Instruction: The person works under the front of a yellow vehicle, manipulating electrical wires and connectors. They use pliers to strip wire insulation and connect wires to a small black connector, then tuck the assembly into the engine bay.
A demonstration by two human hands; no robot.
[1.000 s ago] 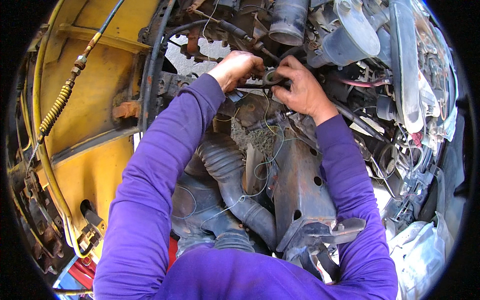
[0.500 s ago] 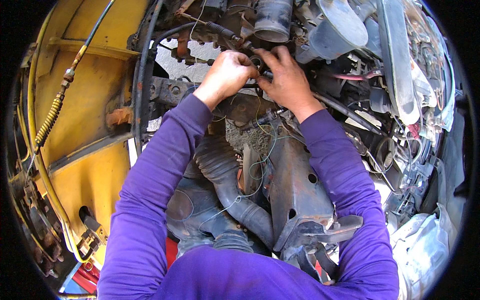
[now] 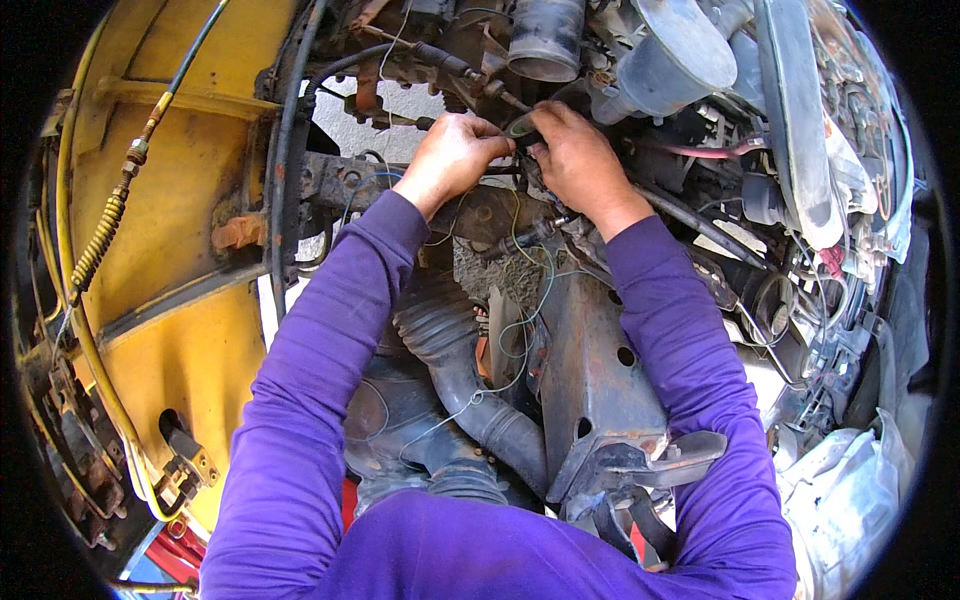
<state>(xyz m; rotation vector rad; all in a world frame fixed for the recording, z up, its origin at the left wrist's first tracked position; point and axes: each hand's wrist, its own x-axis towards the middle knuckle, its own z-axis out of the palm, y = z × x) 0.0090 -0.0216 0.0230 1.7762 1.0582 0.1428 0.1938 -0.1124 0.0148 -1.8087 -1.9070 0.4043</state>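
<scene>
Close together at the upper middle, both of my hands work among the parts of an open vehicle. My left hand [image 3: 452, 162] is closed, its thumb and forefinger pinched beside the right hand's fingertips; what lies in the pinch is too small to make out. The fingers of my right hand [image 3: 585, 170] are wrapped round a small dark ring, which looks like a roll of black tape [image 3: 520, 127]. Below the hands, a thin yellow wire [image 3: 516, 215] and a pale green wire [image 3: 548, 285] hang down. A dark metal crossbar [image 3: 335, 185] runs behind my left wrist.
Yellow body panels [image 3: 180, 200] with a spring-wrapped cable [image 3: 100, 240] stand at the left. A ribbed black hose [image 3: 440, 330] and a rusty metal bracket [image 3: 600, 370] lie below the hands. At the upper right are a grey funnel-shaped part [image 3: 680, 60] and tangled wiring [image 3: 850, 150].
My right hand has curled its fingers further round the ring and turned it. The left hand has shifted slightly left and down, still pinching.
</scene>
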